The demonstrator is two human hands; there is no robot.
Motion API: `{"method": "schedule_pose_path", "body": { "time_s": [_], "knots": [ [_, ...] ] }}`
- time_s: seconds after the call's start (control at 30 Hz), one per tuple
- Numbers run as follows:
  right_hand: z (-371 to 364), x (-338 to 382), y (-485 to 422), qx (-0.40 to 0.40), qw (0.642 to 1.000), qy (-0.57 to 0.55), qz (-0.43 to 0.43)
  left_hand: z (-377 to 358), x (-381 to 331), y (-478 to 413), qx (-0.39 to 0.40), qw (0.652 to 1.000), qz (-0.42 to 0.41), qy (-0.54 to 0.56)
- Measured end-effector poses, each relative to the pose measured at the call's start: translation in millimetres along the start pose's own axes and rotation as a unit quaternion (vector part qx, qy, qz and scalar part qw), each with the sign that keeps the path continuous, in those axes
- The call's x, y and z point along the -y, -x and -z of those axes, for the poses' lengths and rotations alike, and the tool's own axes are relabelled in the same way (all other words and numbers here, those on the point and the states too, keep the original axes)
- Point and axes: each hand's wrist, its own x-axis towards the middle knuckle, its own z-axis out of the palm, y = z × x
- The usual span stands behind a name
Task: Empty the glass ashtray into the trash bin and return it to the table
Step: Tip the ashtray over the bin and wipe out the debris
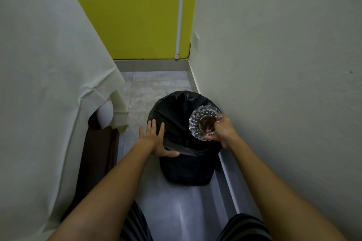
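A single wide-angle view, worn on the person's head, looks forward and steeply down along a narrow strip of grey tiled floor (156, 88) toward a yellow-green end wall (137, 15). Both bare forearms reach in from the bottom edge (their lower parts large and close to the lens), and the round bin lined with a black plastic bag (184, 162) sits mid-frame. Straight wall edges bow outward near the frame's sides.

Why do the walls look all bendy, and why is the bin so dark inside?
Head view: the wide-angle lens bows the walls outward; the light is dim, and the trash bin has a black liner, so its inside shows no detail; the glass ashtray in the right hand catches small glints.
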Motion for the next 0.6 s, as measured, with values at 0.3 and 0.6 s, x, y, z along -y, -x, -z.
{"method": "schedule_pose_path", "body": {
  "time_s": [0.3,0.6],
  "knots": [
    [-1,-15,-10,-0.098,0.953,0.279,0.069,-19,3,-7,-0.073,0.997,0.026,0.021],
    [-1,-23,-15,-0.12,0.925,0.341,0.121,-18,5,-5,-0.084,0.995,0.04,0.041]
  ]
}}
